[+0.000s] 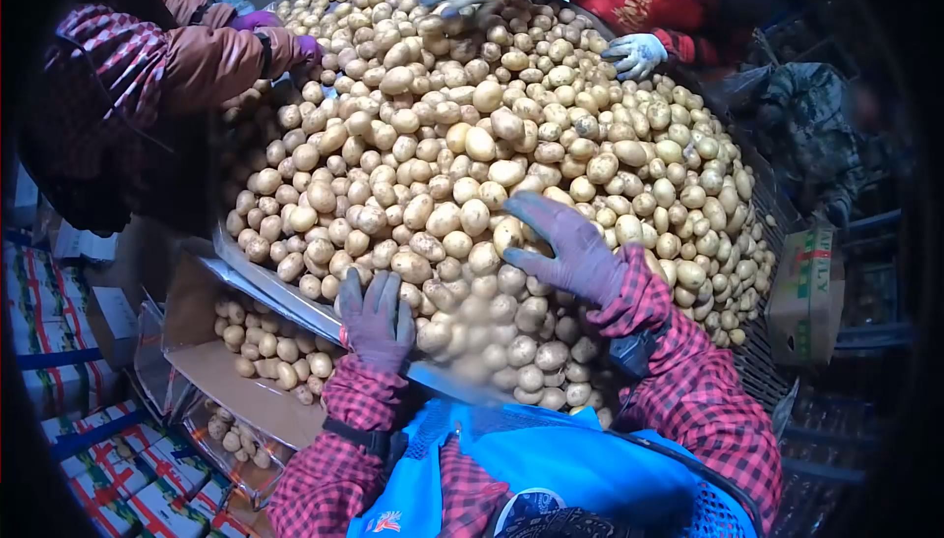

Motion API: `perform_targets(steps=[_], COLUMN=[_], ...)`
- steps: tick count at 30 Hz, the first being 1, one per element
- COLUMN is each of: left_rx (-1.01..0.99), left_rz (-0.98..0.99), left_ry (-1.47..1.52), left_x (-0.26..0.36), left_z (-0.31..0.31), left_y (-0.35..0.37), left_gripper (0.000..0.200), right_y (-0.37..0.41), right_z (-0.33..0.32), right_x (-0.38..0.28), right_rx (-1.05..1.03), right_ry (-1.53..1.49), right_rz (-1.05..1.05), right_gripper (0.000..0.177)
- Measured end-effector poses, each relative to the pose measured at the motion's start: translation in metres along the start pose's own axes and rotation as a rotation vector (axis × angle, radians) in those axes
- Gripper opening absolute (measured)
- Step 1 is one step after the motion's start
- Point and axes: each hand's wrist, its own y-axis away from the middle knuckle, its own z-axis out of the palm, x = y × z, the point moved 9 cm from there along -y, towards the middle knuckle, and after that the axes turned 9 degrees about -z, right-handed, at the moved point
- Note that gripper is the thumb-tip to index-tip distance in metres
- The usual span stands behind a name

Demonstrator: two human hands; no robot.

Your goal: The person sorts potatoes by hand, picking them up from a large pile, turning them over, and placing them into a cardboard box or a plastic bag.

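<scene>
A large heap of potatoes fills the metal-rimmed sorting table in front of me. My left hand, in a purple-grey glove, rests at the near edge with its fingers spread, touching potatoes and holding none. Farther in and to the right, my right hand reaches over the heap in a matching glove. Its thumb and forefinger are stretched apart on either side of a potato; no firm grip shows. More potatoes lie between my arms, partly blurred by a smudge.
A cardboard box holding potatoes stands below the table on the left, near stacked printed cartons. Other people work around the heap: a brown sleeve at left, white-gloved hands across. A carton stands at right.
</scene>
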Motion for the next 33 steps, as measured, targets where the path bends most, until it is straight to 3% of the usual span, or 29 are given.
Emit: perform_targets(steps=[1, 3, 7, 10, 12, 15, 16, 17, 20, 21, 23, 24, 25, 27, 28, 31, 32, 33], left_rx=[-0.003, 0.022, 0.042, 0.039, 0.049, 0.036, 0.057, 0.081, 0.069, 0.071, 0.108, 0.024, -0.015, -0.145, -0.160, -0.405, -0.566, -0.557], left_rz=[0.002, -0.012, -0.004, -0.013, -0.014, -0.030, -0.019, -0.010, -0.037, -0.059, -0.298, -0.545, -0.232, -0.865, -0.344, -0.718, -0.864, -0.866], left_ry=[-0.008, 0.035, 0.048, 0.034, 0.030, 0.040, 0.047, 0.050, 0.169, 0.265, 0.629, 0.876, 0.771, 1.774, 1.188, 2.378, 2.602, 2.607], left_x=[-0.005, -0.008, -0.011, -0.013, -0.014, -0.011, -0.011, -0.011, -0.017, -0.023, -0.044, -0.053, -0.046, -0.030, -0.016, -0.004, -0.009, -0.007], left_z=[0.005, 0.003, 0.004, 0.006, 0.004, 0.002, 0.001, -0.001, -0.007, -0.009, -0.012, -0.008, -0.008, 0.006, -0.014, 0.011, 0.033, 0.031], left_y=[0.003, 0.003, 0.006, 0.007, 0.006, 0.007, 0.006, 0.005, 0.005, 0.005, 0.009, 0.012, 0.017, 0.011, 0.009, 0.017, 0.029, 0.032], left_gripper=[0.036, 0.037, 0.038, 0.037, 0.037, 0.036, 0.036, 0.036, 0.036, 0.036, 0.033, 0.032, 0.041, 0.049, 0.055, 0.059, 0.055, 0.055], right_y=[-0.001, -0.015, -0.065, -0.090, -0.107, -0.115, -0.118, -0.103, -0.081, -0.071, -0.058, -0.054, -0.049, -0.043, -0.040, -0.033, -0.029, -0.026], right_z=[0.000, -0.001, 0.005, 0.041, 0.061, 0.069, 0.075, 0.094, 0.109, 0.113, 0.114, 0.115, 0.118, 0.123, 0.126, 0.124, 0.119, 0.101], right_x=[0.010, 0.024, 0.097, 0.143, 0.151, 0.159, 0.163, 0.156, 0.077, 0.046, -0.005, -0.024, -0.040, -0.063, -0.075, -0.064, -0.060, -0.042], right_rx=[-0.077, -0.021, -0.032, -0.035, -0.297, -0.332, -0.244, -0.230, -0.224, -0.221, -0.197, -0.180, -0.163, -0.241, -0.271, -0.253, -0.264, -0.160], right_ry=[0.110, 0.283, 0.180, 0.250, 0.295, 0.174, -0.076, -0.790, -1.266, -1.422, -1.627, -1.723, -1.819, -1.693, -1.629, -1.256, -1.258, -0.955], right_rz=[-0.020, -0.136, 0.103, 0.074, 0.256, 0.338, 0.256, 0.471, 0.511, 0.547, 0.558, 0.529, 0.502, 0.357, 0.285, 0.243, 0.245, 0.208], right_gripper=[0.060, 0.061, 0.058, 0.055, 0.058, 0.062, 0.057, 0.052, 0.052, 0.053, 0.055, 0.054, 0.055, 0.058, 0.059, 0.071, 0.071, 0.070])
